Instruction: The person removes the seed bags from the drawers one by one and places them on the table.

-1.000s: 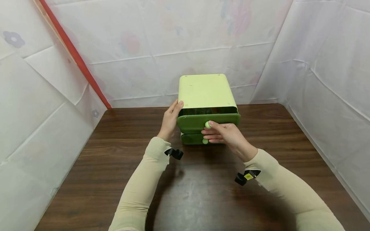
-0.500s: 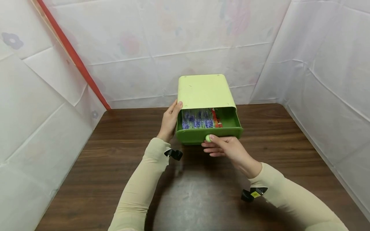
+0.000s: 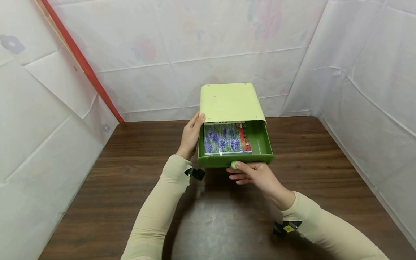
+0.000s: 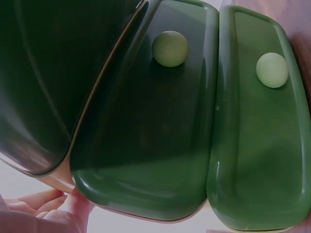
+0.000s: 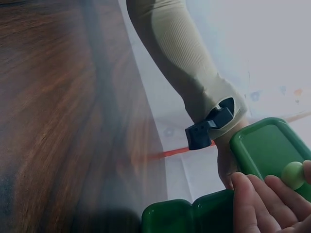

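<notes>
A light green cabinet (image 3: 230, 103) stands on the table, its dark green top drawer (image 3: 260, 142) pulled well out. Inside lies a flat packet (image 3: 222, 139) printed with purple flowers, a red printed piece (image 3: 243, 135) showing at its right edge. My right hand (image 3: 261, 178) pinches the drawer's round knob (image 3: 234, 165) between thumb and index finger; the other fingers extend below. My left hand (image 3: 190, 135) rests against the cabinet's left side, its thumb at the front edge. In the left wrist view, the middle drawer (image 4: 141, 111) and bottom drawer (image 4: 257, 141) are closed.
Dark wooden tabletop (image 3: 146, 151) surrounds the cabinet. White patterned sheeting (image 3: 146, 83) hangs behind and at both sides, with a red strip (image 3: 84, 65) at the back left. A black wrist camera (image 3: 196, 174) sits on the left sleeve.
My right hand has drawn the top drawer out towards me, from slightly open to well out. The flowered packet and red piece have come into view. My left hand has stayed put.
</notes>
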`<action>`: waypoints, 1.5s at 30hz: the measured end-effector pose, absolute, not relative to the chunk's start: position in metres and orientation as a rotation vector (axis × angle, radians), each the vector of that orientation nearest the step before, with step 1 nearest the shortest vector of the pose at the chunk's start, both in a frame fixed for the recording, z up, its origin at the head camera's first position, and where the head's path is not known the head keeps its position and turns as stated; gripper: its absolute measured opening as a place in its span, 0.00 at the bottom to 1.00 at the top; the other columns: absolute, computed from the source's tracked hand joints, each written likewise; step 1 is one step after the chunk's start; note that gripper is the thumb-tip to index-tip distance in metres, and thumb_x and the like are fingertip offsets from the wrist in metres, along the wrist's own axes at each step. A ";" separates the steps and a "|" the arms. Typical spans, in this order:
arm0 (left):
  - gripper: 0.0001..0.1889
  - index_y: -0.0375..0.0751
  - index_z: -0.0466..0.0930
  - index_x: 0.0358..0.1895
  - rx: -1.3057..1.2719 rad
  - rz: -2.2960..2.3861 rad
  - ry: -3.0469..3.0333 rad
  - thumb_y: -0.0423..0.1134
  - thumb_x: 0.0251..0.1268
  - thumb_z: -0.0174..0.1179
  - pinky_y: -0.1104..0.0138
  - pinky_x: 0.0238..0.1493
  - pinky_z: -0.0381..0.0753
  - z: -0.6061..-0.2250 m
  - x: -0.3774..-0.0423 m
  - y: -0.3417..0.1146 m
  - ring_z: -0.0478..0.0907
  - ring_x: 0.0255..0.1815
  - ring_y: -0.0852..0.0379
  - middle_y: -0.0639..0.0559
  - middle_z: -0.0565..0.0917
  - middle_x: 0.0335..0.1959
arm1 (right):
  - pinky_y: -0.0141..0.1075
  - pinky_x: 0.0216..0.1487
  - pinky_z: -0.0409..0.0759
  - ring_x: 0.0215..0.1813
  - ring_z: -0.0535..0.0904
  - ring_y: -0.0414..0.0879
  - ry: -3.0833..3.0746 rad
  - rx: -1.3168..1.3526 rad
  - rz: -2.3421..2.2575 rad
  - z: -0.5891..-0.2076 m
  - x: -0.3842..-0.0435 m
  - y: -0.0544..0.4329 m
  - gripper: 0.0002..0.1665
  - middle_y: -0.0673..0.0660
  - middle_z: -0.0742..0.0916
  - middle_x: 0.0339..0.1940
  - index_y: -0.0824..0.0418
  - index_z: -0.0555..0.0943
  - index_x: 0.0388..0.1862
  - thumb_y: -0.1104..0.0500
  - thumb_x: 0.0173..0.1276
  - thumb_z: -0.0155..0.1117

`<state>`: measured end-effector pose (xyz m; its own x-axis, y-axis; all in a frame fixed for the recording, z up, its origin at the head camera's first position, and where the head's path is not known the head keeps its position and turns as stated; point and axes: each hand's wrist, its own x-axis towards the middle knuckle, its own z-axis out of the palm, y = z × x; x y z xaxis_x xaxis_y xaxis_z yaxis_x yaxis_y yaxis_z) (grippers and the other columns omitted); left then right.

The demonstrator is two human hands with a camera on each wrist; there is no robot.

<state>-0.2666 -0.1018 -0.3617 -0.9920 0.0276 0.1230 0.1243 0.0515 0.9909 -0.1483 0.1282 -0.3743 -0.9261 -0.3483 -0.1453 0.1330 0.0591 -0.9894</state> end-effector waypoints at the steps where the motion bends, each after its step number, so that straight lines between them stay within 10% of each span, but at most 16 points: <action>1: 0.40 0.53 0.53 0.78 -0.165 -2.107 -2.226 0.66 0.69 0.49 0.59 0.78 0.55 -0.362 -0.267 -0.102 0.51 0.80 0.58 0.59 0.56 0.79 | 0.47 0.51 0.85 0.48 0.88 0.48 1.997 -0.221 -1.932 -0.375 -0.148 0.128 0.29 0.68 0.86 0.53 0.70 0.80 0.58 0.46 0.75 0.57; 15: 0.34 0.50 0.50 0.79 -0.168 -2.116 -2.291 0.56 0.76 0.46 0.57 0.79 0.53 -0.341 -0.256 -0.102 0.48 0.81 0.53 0.51 0.52 0.80 | 0.45 0.49 0.86 0.47 0.88 0.49 1.991 -0.240 -1.955 -0.378 -0.144 0.127 0.29 0.67 0.86 0.52 0.74 0.80 0.56 0.48 0.76 0.56; 28: 0.40 0.58 0.54 0.78 -0.169 -2.098 -2.257 0.69 0.67 0.49 0.58 0.78 0.54 -0.360 -0.271 -0.103 0.50 0.80 0.58 0.59 0.55 0.79 | 0.45 0.40 0.87 0.38 0.89 0.50 2.059 -0.276 -1.800 -0.370 -0.137 0.133 0.31 0.62 0.91 0.37 0.74 0.84 0.43 0.43 0.75 0.55; 45: 0.35 0.51 0.51 0.78 -0.163 -2.091 -2.305 0.59 0.75 0.46 0.58 0.78 0.55 -0.337 -0.252 -0.100 0.49 0.80 0.54 0.52 0.53 0.80 | 0.36 0.33 0.85 0.35 0.86 0.42 2.377 -1.033 -1.944 -0.294 -0.141 0.157 0.11 0.52 0.90 0.34 0.69 0.84 0.39 0.69 0.74 0.54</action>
<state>-0.2523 -0.1004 -0.3367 -0.9942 0.0603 0.0888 0.0943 0.0939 0.9911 -0.1407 0.1567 -0.2940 -0.7925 -0.4078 0.4535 -0.5255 0.0792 -0.8471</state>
